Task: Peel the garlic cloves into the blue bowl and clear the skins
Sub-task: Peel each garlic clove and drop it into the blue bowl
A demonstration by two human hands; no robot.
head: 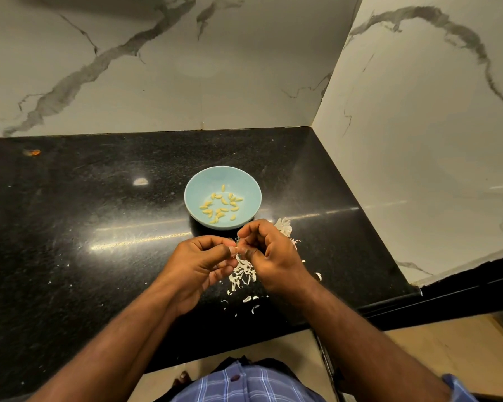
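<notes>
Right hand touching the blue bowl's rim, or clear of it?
Cannot tell. In the head view the right hand overlaps the near rim of the blue bowl, with no gap visible, but it could simply be raised in front of it.

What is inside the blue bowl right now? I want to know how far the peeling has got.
The blue bowl holds a scatter of peeled yellowish garlic cloves, no skins visible. Its near rim is partly covered by the right hand.
</notes>
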